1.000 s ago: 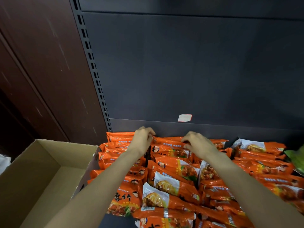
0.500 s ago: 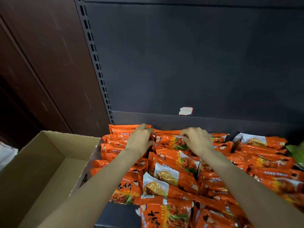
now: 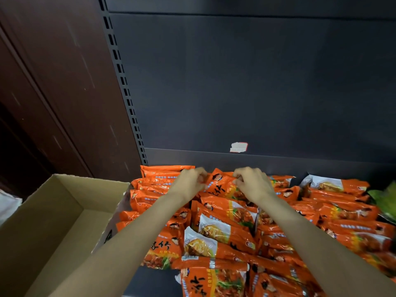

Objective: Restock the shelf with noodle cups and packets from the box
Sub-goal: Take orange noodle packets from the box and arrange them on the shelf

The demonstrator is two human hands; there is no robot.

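Observation:
Several orange noodle packets [image 3: 225, 215] lie in overlapping rows on the dark shelf [image 3: 154, 281]. At the back of the middle row, one orange packet [image 3: 220, 183] stands tilted up. My left hand [image 3: 189, 184] pinches its left edge and my right hand [image 3: 252, 184] pinches its right edge, fingers curled. Left of the shelf sits the cardboard box [image 3: 49, 221], open at the top; no packets show inside the part I can see.
The dark back panel [image 3: 246, 86] carries a torn white label [image 3: 238, 146]. A slotted upright [image 3: 124, 93] runs down its left side beside a brown wall [image 3: 53, 82]. A green packet [image 3: 385, 198] peeks in at the right edge.
Both hands stayed at the back of the middle row and drew closer together. The packet between them has tipped up so its front faces me.

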